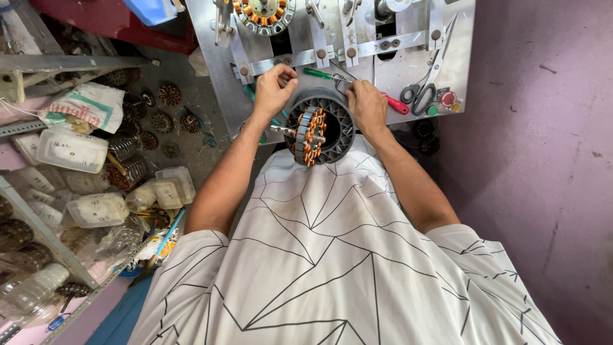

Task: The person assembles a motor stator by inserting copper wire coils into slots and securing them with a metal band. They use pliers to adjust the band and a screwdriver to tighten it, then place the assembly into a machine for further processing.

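Your left hand (272, 91) grips the grey motor housing (332, 121) at its upper left rim; your right hand (366, 104) clasps the upper right rim, the copper-wound stator (309, 135) sitting between, just below your fingers.

A motor-repair workshop: copper-wound round stators (168, 94) litter the upper-left floor, beside a grey metal winding machine plate (332, 38) bearing black-handled scissors (421, 89).

left hand (273, 91): upper centre of frame, fingers curled, forearm bare and outstretched | right hand (366, 105): just right of it, fingers bent down, forearm bare
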